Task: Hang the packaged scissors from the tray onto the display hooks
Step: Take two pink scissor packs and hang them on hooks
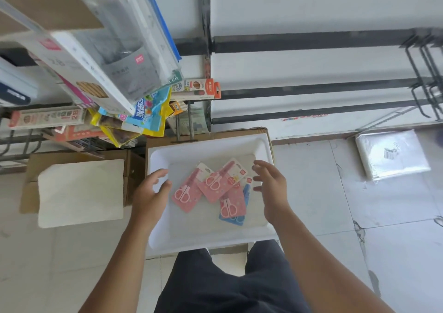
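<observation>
A white tray (pixel 158 161) rests on a cardboard box in front of me. Several packaged scissors lie in it: a pink pack (pixel 187 193) at the left, a pink pack (pixel 223 179) in the middle, a third pink pack (pixel 231 205) on top of a blue pack (pixel 236 220). My left hand (pixel 149 193) hovers open over the tray's left side, just beside the left pack. Open as well, my right hand (pixel 271 183) hovers at the right of the packs. Neither hand holds anything. Black display hooks (pixel 422 77) stick out of the wall rails at the far right.
Hanging stationery packs (pixel 115 56) crowd the upper left, close to my head. A cardboard box with a white foam sheet (pixel 81 193) stands left of the tray. A plastic-wrapped white bundle (pixel 390 154) lies on the tiled floor at the right. Black rails (pixel 311 42) cross the white wall.
</observation>
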The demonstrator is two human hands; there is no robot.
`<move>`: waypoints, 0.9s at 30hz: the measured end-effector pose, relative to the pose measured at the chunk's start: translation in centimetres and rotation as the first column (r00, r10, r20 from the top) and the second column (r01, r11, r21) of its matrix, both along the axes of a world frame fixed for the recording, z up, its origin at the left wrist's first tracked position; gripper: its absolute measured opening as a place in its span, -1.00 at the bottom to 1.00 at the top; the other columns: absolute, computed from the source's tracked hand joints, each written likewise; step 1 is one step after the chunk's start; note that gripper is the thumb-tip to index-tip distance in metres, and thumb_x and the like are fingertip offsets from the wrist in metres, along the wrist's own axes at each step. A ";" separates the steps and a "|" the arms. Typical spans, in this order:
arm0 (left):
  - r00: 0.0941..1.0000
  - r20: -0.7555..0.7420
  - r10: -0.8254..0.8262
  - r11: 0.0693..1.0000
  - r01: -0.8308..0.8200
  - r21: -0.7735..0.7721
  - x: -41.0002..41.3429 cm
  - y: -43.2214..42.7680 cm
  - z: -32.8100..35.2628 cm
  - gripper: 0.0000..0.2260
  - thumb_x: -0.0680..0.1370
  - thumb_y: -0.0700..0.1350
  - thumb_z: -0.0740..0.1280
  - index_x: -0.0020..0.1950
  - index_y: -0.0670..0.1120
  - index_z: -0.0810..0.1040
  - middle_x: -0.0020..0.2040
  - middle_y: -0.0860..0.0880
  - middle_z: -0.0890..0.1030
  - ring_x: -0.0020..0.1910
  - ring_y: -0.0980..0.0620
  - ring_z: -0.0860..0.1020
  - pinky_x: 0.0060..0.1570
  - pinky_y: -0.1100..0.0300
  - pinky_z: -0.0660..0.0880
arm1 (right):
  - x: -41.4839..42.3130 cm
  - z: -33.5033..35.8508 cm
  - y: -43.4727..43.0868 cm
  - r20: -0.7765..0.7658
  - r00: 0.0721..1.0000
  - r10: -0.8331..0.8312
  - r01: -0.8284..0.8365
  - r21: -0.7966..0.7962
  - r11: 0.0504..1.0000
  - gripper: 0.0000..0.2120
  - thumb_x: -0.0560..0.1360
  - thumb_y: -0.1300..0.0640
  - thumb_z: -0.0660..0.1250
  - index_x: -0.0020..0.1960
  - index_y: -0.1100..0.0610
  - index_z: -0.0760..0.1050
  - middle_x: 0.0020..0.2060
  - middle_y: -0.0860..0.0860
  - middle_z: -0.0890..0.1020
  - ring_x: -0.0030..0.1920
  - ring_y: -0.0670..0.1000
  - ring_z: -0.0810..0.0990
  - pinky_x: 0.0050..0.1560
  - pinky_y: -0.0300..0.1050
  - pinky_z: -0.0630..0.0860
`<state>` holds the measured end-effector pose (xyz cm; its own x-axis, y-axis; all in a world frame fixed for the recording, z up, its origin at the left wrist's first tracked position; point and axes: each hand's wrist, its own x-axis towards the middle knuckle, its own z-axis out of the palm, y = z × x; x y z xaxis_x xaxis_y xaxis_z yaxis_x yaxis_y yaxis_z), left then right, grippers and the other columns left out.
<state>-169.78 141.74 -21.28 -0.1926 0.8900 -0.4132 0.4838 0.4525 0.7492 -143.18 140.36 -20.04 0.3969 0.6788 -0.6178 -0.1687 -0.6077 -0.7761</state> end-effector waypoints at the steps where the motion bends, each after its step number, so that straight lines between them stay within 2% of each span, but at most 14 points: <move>1: 1.000 0.024 -0.007 1.000 0.008 -0.012 0.4 0.1 -0.4 -0.74 0.62 -0.12 0.31 0.31 -0.01 0.58 0.33 0.01 0.58 0.30 0.02 0.48 0.09 0.22 0.40 | -0.5 -0.5 0.0 -0.016 1.000 0.005 -0.006 -0.013 1.000 -0.83 0.62 0.18 0.25 0.08 0.04 0.61 -0.06 0.00 0.65 -0.07 0.02 0.58 -0.11 -0.09 0.52; 4: 0.997 0.071 -0.026 0.998 0.031 -0.063 1.4 0.3 -2.1 -0.73 0.63 -0.07 0.30 0.32 -0.04 0.58 0.27 0.02 0.59 0.24 0.03 0.52 -0.01 0.33 0.40 | -1.8 -2.6 -0.2 -0.036 0.999 0.017 -0.019 -0.057 0.998 -0.84 0.61 0.15 0.27 0.09 0.04 0.63 -0.08 0.02 0.66 -0.08 0.06 0.58 -0.12 -0.05 0.53; 7: 0.999 0.029 -0.045 0.994 0.047 -0.095 2.1 0.5 -4.4 -0.71 0.64 -0.05 0.29 0.34 -0.06 0.57 0.29 -0.03 0.60 0.23 -0.01 0.55 0.04 0.22 0.44 | -2.9 -4.9 -0.4 -0.035 0.999 0.034 -0.037 -0.112 0.993 -0.85 0.59 0.12 0.29 0.05 -0.02 0.62 -0.02 0.06 0.68 -0.03 0.11 0.61 -0.10 0.01 0.56; 9: 0.993 -0.076 -0.095 0.987 0.085 -0.135 2.5 0.9 -6.2 -0.68 0.63 -0.04 0.30 0.37 -0.07 0.54 0.33 -0.05 0.59 0.24 -0.04 0.56 0.08 0.13 0.48 | -3.5 -6.2 -0.2 -0.019 0.999 0.040 -0.042 -0.152 0.987 -0.88 0.57 0.12 0.31 0.00 -0.05 0.62 0.02 0.09 0.69 0.02 0.15 0.65 -0.07 0.03 0.59; 11: 0.949 -0.215 -0.230 0.963 0.190 -0.194 2.9 1.7 -8.1 -0.60 0.60 0.00 0.32 0.43 -0.08 0.48 0.39 -0.08 0.56 0.30 -0.13 0.55 0.20 0.00 0.49 | -3.9 -7.1 0.2 0.019 0.998 0.055 -0.051 -0.174 0.983 -0.87 0.55 0.14 0.33 -0.06 -0.06 0.61 0.03 0.10 0.69 0.03 0.16 0.67 -0.07 0.02 0.61; 14: 0.840 -0.332 -0.429 0.889 0.327 -0.320 3.8 2.3 -10.4 -0.48 0.50 0.12 0.38 0.41 -0.04 0.43 0.31 -0.11 0.56 0.25 -0.20 0.55 0.11 -0.07 0.48 | -4.2 -8.2 0.5 0.070 0.994 0.088 -0.072 -0.201 0.977 -0.77 0.55 0.18 0.30 -0.21 -0.09 0.57 -0.13 0.06 0.70 -0.13 0.08 0.63 -0.11 0.02 0.60; 17: 0.773 -0.434 -0.462 0.880 0.340 -0.332 4.4 2.3 -12.3 -0.45 0.43 0.17 0.42 0.33 0.00 0.39 0.24 -0.12 0.53 0.20 -0.22 0.53 0.08 -0.07 0.48 | -4.6 -9.5 0.8 0.090 0.992 0.092 -0.069 -0.234 0.970 -0.83 0.52 0.16 0.28 -0.18 0.01 0.61 -0.26 -0.01 0.66 -0.24 0.03 0.59 -0.26 -0.10 0.53; 19: 0.768 -0.468 -0.439 0.894 0.318 -0.317 4.5 2.4 -13.3 -0.42 0.42 0.16 0.43 0.36 0.02 0.34 0.18 -0.15 0.56 0.14 -0.24 0.55 0.06 -0.07 0.47 | -4.8 -10.3 1.0 0.107 0.992 0.073 -0.044 -0.245 0.968 -0.85 0.50 0.12 0.28 -0.08 0.09 0.63 -0.25 -0.02 0.66 -0.24 0.03 0.59 -0.31 -0.20 0.44; 21: 0.789 -0.446 -0.421 0.894 0.278 -0.351 4.5 2.7 -14.0 -0.35 0.42 0.13 0.45 0.44 0.03 0.29 0.16 -0.15 0.59 0.14 -0.26 0.57 0.06 -0.06 0.44 | -4.9 -11.0 1.2 0.141 0.988 0.064 -0.023 -0.273 0.962 -0.79 0.50 0.07 0.30 0.06 0.12 0.60 -0.16 0.02 0.68 -0.18 0.03 0.61 -0.32 -0.21 0.41; 23: 0.842 -0.389 -0.374 0.897 0.222 -0.381 4.5 2.9 -14.4 -0.38 0.42 0.03 0.50 0.41 -0.01 0.36 0.18 -0.12 0.61 0.16 -0.25 0.58 0.06 -0.03 0.43 | -5.1 -11.3 1.5 0.158 0.986 0.049 0.001 -0.306 0.952 -0.73 0.51 0.00 0.32 0.12 0.12 0.50 -0.15 -0.01 0.62 -0.16 0.04 0.58 -0.34 -0.19 0.38; 25: 0.925 -0.267 -0.270 0.913 0.158 -0.377 4.2 3.0 -14.0 -0.59 0.40 -0.10 0.52 0.20 -0.13 0.53 0.05 -0.10 0.64 0.08 -0.24 0.62 -0.03 0.03 0.48 | -5.5 -11.3 1.7 0.159 0.987 0.035 0.021 -0.332 0.943 -0.64 0.53 -0.07 0.35 0.19 0.12 0.42 -0.12 -0.02 0.55 -0.14 0.06 0.54 -0.29 -0.17 0.40; 27: 0.973 -0.166 -0.160 0.934 0.094 -0.346 3.8 2.9 -12.6 -0.80 0.40 -0.20 0.47 -0.01 -0.20 0.58 -0.09 -0.15 0.65 -0.06 -0.25 0.64 -0.19 0.06 0.51 | -5.7 -11.3 2.1 0.165 0.986 0.015 0.044 -0.353 0.935 -0.56 0.53 -0.09 0.39 0.27 0.12 0.37 -0.03 0.01 0.53 -0.06 0.08 0.54 -0.13 -0.13 0.45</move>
